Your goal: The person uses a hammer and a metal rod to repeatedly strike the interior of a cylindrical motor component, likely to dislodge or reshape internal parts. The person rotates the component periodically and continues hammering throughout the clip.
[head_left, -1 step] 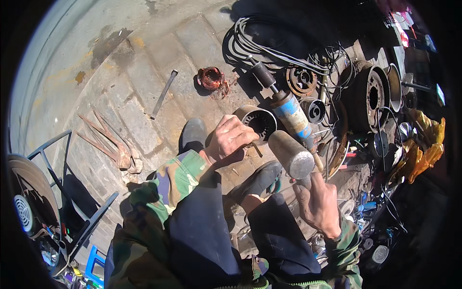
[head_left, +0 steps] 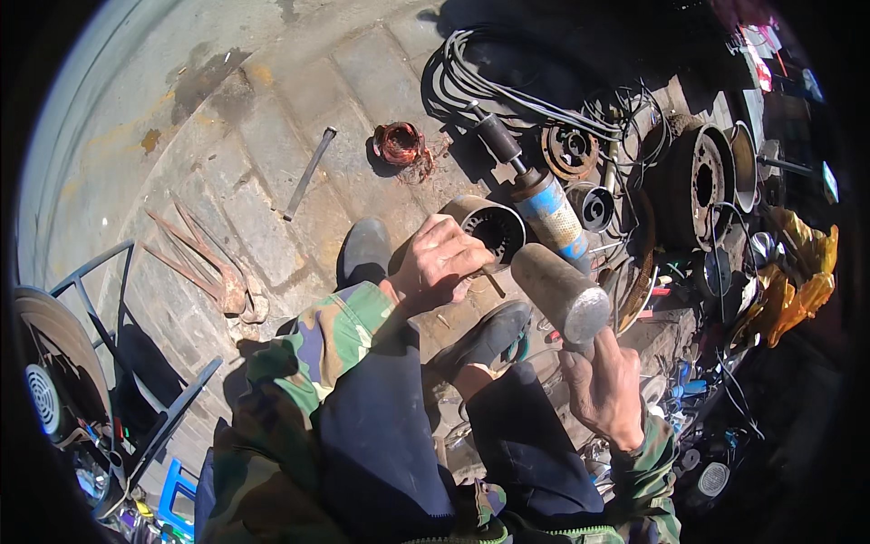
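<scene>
My right hand (head_left: 605, 385) was clamped around the handle of a cylindrical-headed mallet (head_left: 560, 292); my left hand (head_left: 444, 263) pinched a short metal bar (head_left: 493, 284). Just beyond the left hand, the slotted motor stator (head_left: 464, 211) lay on its side on the paving (head_left: 263, 181). I couldn't tell whether they touched. Farther right lay a blue-banded cylinder (head_left: 548, 213); a copper coil (head_left: 397, 145) lay far off. I judged that a mis-aimed swing could strike the left hand, a loose pinch could let the bar skid, and the unbraced stator could roll.
</scene>
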`<state>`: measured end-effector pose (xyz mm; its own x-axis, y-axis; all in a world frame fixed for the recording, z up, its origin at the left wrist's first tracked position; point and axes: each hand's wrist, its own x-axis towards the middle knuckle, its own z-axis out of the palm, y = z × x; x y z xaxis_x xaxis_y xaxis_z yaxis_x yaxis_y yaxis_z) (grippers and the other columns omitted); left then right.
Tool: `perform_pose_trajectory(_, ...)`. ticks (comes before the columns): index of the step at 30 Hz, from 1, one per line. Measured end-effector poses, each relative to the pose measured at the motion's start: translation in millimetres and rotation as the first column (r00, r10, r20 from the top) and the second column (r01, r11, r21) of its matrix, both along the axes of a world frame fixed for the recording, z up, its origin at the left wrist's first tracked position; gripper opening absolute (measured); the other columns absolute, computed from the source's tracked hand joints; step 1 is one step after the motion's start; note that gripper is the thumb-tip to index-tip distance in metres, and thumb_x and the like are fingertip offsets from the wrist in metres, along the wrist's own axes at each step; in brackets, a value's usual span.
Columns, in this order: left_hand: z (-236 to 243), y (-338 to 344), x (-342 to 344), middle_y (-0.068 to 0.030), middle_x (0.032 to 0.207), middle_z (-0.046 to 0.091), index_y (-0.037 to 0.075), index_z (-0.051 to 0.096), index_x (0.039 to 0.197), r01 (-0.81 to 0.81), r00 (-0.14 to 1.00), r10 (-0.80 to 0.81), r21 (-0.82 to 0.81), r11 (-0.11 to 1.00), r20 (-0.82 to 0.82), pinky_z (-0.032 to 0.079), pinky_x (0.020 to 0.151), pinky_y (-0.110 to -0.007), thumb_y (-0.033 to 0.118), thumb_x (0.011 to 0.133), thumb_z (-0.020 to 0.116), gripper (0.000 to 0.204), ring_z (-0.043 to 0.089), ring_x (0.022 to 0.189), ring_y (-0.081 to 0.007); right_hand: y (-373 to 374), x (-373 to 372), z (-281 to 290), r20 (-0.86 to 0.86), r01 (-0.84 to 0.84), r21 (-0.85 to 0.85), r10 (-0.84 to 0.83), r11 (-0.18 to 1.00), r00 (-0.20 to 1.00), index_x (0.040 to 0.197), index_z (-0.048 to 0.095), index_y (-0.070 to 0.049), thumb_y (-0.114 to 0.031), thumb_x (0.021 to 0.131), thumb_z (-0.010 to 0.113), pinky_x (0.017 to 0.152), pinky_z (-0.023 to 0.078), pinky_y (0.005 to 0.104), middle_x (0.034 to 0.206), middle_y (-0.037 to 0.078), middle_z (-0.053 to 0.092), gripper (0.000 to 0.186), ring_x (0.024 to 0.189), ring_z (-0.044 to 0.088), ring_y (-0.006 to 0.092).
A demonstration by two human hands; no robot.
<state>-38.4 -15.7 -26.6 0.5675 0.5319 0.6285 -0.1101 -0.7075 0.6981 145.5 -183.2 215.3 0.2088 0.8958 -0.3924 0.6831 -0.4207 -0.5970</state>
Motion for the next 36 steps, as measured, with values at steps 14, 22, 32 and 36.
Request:
perform_pose_trajectory(14, -5, -2, 2, -0.0002, 0.099, 0.075, 0.015, 0.076, 0.107, -0.029, 0.997, 0.026, -0.038, 0.999, -0.079, 0.051, 0.091, -0.042, 0.008, 0.072, 0.081, 0.036, 0.068, 0.091, -0.0255, 6, -2, 24, 0.163, -0.332, 0.266, 0.298, 0.905, 0.941, 0.125, 0.069, 0.005, -0.013, 0.102, 0.072, 0.066, 0.06, 0.0417, 0.086, 0.022, 0.077, 0.03, 0.076, 0.08, 0.0391)
perform_pose_trajectory(22, -11, 1, 5, 0.0015, 0.102, 0.074, 0.017, 0.076, 0.107, -0.019, 0.997, 0.02, 0.003, 1.0, -0.08, 0.048, 0.099, -0.044, 0.013, 0.072, 0.08, 0.036, 0.068, 0.099, -0.0245, 13, -4, 12, 0.071, -0.097, -0.22, 0.115, 0.971, 0.991, 0.115, 0.066, 0.004, -0.011, 0.099, 0.073, 0.067, 0.058, 0.0442, 0.092, 0.023, 0.075, 0.023, 0.074, 0.075, 0.0461)
perform_pose_trajectory(32, -17, -8, 0, 0.0033, 0.109, 0.075, 0.02, 0.077, 0.107, -0.075, 0.98, 0.08, 0.035, 0.997, -0.181, 0.04, 0.108, -0.048, 0.015, 0.071, 0.084, 0.037, 0.066, 0.116, -0.0249, 11, -7, 0, 0.083, -0.125, -0.238, 0.148, 0.963, 0.985, 0.122, 0.064, 0.006, -0.014, 0.1, 0.072, 0.067, 0.058, 0.0462, 0.08, 0.028, 0.071, 0.031, 0.074, 0.075, 0.0471)
perform_pose_trajectory(36, -20, -6, 1, 0.0051, 0.11, 0.072, 0.021, 0.075, 0.108, -0.096, 0.986, 0.106, 0.074, 0.993, -0.133, 0.04, 0.109, -0.051, 0.015, 0.066, 0.083, 0.043, 0.064, 0.118, -0.0251, 4, -1, 7, 0.037, -0.043, -0.148, 0.049, 0.988, 0.998, 0.125, 0.065, 0.006, -0.016, 0.102, 0.071, 0.07, 0.06, 0.0445, 0.085, 0.024, 0.075, 0.032, 0.078, 0.079, 0.0411)
